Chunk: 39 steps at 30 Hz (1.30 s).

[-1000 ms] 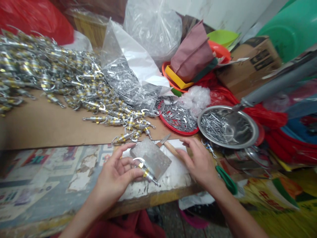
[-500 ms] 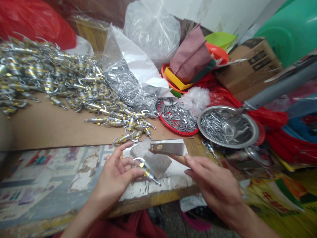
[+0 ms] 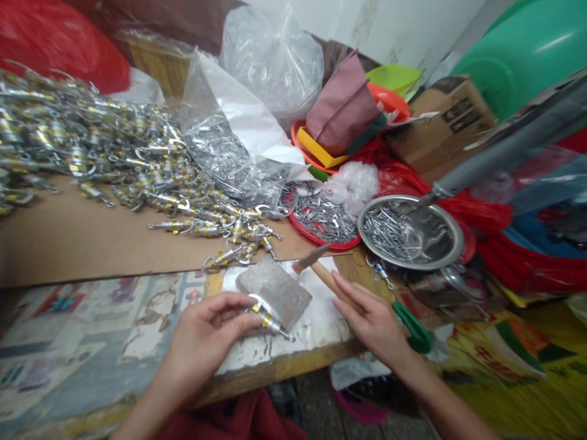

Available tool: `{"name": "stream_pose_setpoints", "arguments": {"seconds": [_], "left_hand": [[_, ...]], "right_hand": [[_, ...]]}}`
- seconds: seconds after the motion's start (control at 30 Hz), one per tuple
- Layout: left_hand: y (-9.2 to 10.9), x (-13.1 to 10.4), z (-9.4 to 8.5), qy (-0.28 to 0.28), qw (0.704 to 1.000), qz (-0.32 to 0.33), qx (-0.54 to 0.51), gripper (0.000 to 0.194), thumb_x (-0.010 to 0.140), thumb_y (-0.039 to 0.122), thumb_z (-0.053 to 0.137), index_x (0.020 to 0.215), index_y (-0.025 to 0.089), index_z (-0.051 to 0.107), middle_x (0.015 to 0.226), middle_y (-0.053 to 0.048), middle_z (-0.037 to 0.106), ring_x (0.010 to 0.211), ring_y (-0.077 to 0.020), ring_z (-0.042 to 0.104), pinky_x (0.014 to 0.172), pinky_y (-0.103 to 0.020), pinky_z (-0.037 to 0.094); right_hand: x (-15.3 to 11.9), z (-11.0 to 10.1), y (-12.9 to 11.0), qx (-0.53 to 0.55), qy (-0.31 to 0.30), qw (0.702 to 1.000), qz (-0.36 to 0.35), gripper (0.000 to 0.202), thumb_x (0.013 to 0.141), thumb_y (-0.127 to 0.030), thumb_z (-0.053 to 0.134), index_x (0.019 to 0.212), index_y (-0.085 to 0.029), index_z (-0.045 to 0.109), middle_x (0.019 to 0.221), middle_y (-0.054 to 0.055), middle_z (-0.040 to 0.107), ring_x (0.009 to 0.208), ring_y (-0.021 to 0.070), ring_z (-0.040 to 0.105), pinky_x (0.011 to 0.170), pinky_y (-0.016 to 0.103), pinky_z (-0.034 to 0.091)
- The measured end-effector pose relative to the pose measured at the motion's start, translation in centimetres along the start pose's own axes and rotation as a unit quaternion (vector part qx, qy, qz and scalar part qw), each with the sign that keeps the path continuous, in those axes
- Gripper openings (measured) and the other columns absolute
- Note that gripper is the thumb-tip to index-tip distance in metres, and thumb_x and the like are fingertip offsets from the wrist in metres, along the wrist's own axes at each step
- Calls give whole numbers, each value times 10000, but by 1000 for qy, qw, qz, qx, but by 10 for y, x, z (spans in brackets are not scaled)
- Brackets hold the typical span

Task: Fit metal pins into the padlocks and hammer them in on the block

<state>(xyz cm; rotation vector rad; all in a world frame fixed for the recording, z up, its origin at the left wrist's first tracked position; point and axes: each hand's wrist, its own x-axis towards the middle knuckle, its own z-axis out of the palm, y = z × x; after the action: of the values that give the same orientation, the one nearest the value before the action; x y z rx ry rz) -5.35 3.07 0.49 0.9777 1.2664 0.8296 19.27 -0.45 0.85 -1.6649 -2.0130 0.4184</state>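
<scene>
Between the thumb and fingers of my left hand (image 3: 215, 324) is a small silver-and-gold metal fitting (image 3: 268, 318) with a curved hook at its upper end. It lies tilted over the near left edge of a grey metal block (image 3: 279, 287), which rests on white paper (image 3: 323, 315). My right hand (image 3: 371, 318) grips the wooden handle of a hammer (image 3: 321, 269). The hammer's head is just beyond the block's far right side, apart from the fitting.
A large heap of similar fittings (image 3: 82, 140) spreads over cardboard (image 3: 92, 244) at the left. Behind the block stand a red tray (image 3: 325, 217) of small metal strips and a steel bowl (image 3: 410, 232) of metal pins. Green-handled scissors (image 3: 413, 330) lie by my right hand.
The hammer has turned, its head swinging away from over the block to its far right side. My left hand keeps the fitting near the block's edge. The whole view has shifted slightly.
</scene>
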Motion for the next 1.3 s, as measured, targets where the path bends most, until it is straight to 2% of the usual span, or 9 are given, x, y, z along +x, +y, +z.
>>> {"name": "stream_pose_setpoints", "arguments": {"seconds": [0.1, 0.23, 0.4, 0.53, 0.73, 0.83, 0.93, 1.1, 1.3], "left_hand": [[-2, -1, -6, 21, 988, 85, 126, 101, 587, 304, 670, 610, 209, 696, 766, -55, 683, 780, -230, 615, 791, -382, 457], [-3, 2, -7, 38, 965, 186, 178, 80, 587, 325, 658, 582, 260, 705, 855, -59, 639, 933, -263, 547, 868, -426, 375], [3, 3, -2, 39, 951, 232, 203, 64, 605, 293, 655, 584, 251, 698, 769, -29, 604, 799, -201, 572, 759, -328, 430], [8, 0, -4, 2, 948, 244, 204, 98, 652, 249, 622, 633, 242, 718, 713, -25, 627, 696, -162, 591, 645, -260, 458], [6, -2, -7, 5, 950, 242, 198, 137, 647, 238, 627, 744, 234, 724, 706, -20, 675, 685, -166, 617, 637, -253, 476], [3, -2, -6, 28, 952, 227, 204, 233, 622, 232, 656, 849, 219, 703, 697, -3, 681, 653, -153, 609, 631, -243, 478], [1, -1, -6, 42, 953, 216, 209, 286, 608, 229, 669, 892, 209, 687, 660, 18, 668, 594, -133, 587, 631, -237, 480], [-1, -2, -7, 48, 951, 220, 211, 313, 604, 236, 680, 915, 200, 684, 656, 17, 671, 596, -131, 590, 685, -250, 477], [0, -3, -8, 0, 949, 256, 185, 141, 661, 193, 635, 759, 241, 724, 722, -5, 684, 698, -130, 612, 636, -196, 462]], "right_hand": [[20, 1, 20, -18, -61, 998, 17, 320, 831, -308, 477, 1111, -192, 579, 1044, 67, 638, 923, 194, 603, 792, 322, 485], [72, 1, 27, -176, 14, 984, 32, 310, 889, -268, 366, 1040, -177, 622, 993, 71, 641, 910, 157, 585, 807, 252, 443], [147, 7, 31, -282, -19, 955, 87, 212, 771, -157, 505, 900, -173, 672, 872, 118, 659, 887, 236, 595, 779, 310, 427], [170, 7, 37, -272, -39, 958, 79, 304, 642, -86, 588, 928, -157, 663, 857, 132, 664, 867, 270, 605, 758, 332, 440], [138, -4, 18, -178, 16, 983, 34, 200, 775, -158, 501, 911, -170, 649, 928, 61, 658, 881, 166, 598, 790, 257, 444], [100, 5, -17, 49, 43, 996, -57, 121, 775, -186, 528, 785, -170, 648, 766, 20, 665, 712, 121, 612, 670, 232, 477], [68, 19, -51, 196, 31, 970, -140, 102, 744, -148, 559, 695, -153, 649, 668, 29, 652, 630, 123, 600, 608, 241, 480], [50, 31, -70, 261, 21, 948, -181, 207, 726, -32, 483, 725, -148, 654, 712, 56, 671, 682, 135, 620, 641, 241, 503], [45, 38, -69, 284, 28, 947, -146, 138, 710, -56, 529, 719, -161, 617, 705, 40, 672, 655, 130, 626, 630, 234, 511]]}}
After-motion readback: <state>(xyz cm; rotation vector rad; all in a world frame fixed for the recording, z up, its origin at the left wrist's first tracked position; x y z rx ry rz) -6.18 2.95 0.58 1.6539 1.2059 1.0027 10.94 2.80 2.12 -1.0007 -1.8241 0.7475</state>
